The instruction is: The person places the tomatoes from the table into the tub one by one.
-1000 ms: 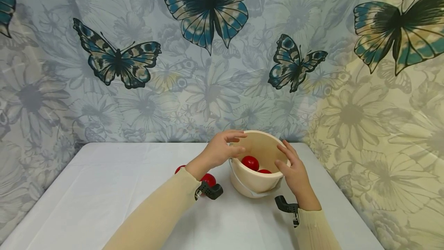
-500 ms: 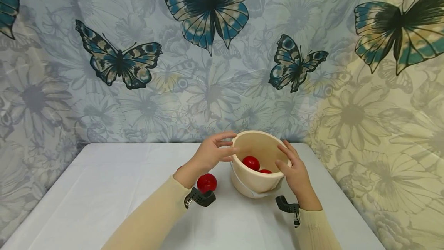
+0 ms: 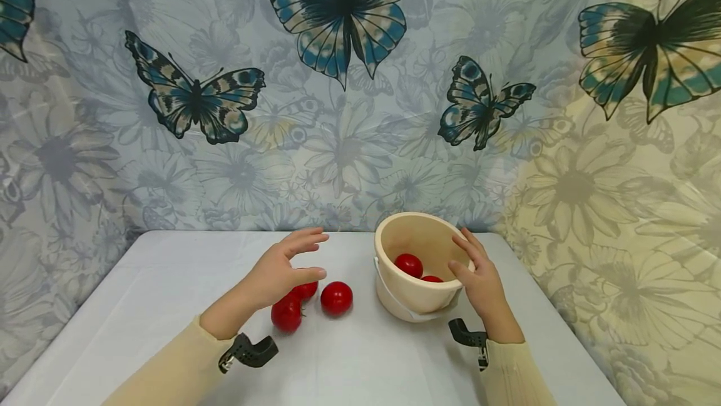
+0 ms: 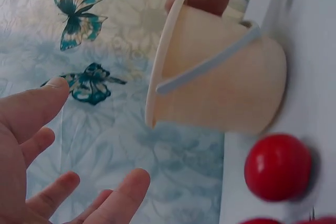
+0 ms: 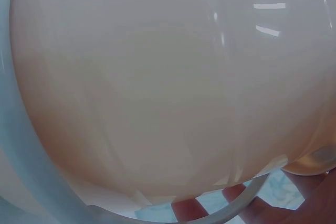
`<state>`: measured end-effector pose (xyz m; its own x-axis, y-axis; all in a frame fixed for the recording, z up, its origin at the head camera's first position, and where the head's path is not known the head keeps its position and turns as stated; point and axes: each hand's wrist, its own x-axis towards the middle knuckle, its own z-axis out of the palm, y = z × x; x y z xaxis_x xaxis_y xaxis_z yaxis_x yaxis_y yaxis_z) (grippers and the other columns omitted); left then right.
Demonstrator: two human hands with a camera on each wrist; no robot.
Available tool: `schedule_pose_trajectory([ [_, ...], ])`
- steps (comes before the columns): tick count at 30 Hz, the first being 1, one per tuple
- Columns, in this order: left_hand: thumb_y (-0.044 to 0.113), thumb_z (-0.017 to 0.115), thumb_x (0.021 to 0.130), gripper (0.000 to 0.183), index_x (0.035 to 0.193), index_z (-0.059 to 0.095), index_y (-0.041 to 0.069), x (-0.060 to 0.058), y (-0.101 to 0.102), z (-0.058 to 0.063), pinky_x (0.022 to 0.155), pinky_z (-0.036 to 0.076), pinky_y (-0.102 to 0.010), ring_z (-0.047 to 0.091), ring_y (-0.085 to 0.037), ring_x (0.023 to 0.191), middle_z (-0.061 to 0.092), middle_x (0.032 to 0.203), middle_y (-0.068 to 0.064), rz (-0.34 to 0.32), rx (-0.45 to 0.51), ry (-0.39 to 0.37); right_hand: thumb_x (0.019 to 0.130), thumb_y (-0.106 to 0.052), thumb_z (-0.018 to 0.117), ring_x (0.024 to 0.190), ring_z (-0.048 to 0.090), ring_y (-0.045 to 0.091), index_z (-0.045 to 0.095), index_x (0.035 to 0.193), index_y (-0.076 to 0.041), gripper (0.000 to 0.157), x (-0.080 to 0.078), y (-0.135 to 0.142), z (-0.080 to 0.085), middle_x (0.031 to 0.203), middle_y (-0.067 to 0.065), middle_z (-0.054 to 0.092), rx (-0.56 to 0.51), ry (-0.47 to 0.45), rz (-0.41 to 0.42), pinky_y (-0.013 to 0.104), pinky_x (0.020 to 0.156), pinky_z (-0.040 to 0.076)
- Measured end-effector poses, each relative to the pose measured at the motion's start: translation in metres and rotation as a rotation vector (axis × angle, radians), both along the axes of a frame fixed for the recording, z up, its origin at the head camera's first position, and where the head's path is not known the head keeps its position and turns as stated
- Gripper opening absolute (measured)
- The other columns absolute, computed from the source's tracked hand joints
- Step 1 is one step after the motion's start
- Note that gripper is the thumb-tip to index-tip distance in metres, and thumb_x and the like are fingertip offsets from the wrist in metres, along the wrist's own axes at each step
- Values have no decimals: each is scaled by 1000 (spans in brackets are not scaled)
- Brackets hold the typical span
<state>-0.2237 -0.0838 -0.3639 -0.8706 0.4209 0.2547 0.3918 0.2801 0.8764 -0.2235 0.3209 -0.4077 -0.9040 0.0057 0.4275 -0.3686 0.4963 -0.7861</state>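
Note:
A cream bucket [image 3: 417,296] stands on the table with a pale handle [image 3: 402,306] hanging across its front. Two red tomatoes [image 3: 408,265] show inside it. My right hand [image 3: 485,290] holds the bucket's right side, with thumb and fingertips at the rim; the right wrist view shows mostly the bucket's wall [image 5: 157,77], with some fingers beyond it. To the left, my left hand [image 3: 276,271] hovers with spread, slightly bent fingers and grips nothing. Near it lie three tomatoes: one apart [image 3: 337,298], another in front [image 3: 287,314], and a third [image 3: 306,290] partly hidden by the hand.
The table [image 3: 169,281] wears a white cover. Behind it hangs a cloth [image 3: 343,162] printed with flowers and butterflies. Black camera mounts stick out from both wrists, the left mount [image 3: 250,351] low in front of the tomatoes.
My left hand has drawn away leftward from the bucket's rim to above the loose tomatoes, uncovering them. The right hand, the bucket and the tomatoes inside have stayed in place.

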Motion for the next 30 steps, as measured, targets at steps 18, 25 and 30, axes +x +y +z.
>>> schedule_pose_trajectory([
  [18, 12, 76, 90, 66, 149, 46, 13, 14, -85, -38, 98, 48, -49, 39, -39, 137, 32, 157, -9, 26, 156, -132, 94, -10, 63, 146, 19, 35, 49, 144, 3, 53, -1, 0, 2, 160, 8, 28, 10, 11, -21, 61, 112, 25],
  [25, 5, 73, 90, 71, 153, 38, 6, 16, -86, -80, 90, 55, -45, 32, -47, 138, 27, 158, -19, 14, 302, -318, 95, -9, 62, 147, 19, 34, 49, 144, 3, 52, 1, -2, 3, 160, 8, 27, 5, -2, -22, 58, 113, 26],
  [30, 5, 68, 95, 71, 155, 30, 2, 12, -95, -114, 90, 54, -49, 35, -46, 137, 26, 156, -28, 103, 362, -494, 96, -9, 62, 147, 19, 35, 48, 145, 1, 52, 1, -2, 2, 161, 7, 26, 2, -4, -10, 61, 111, 28],
])
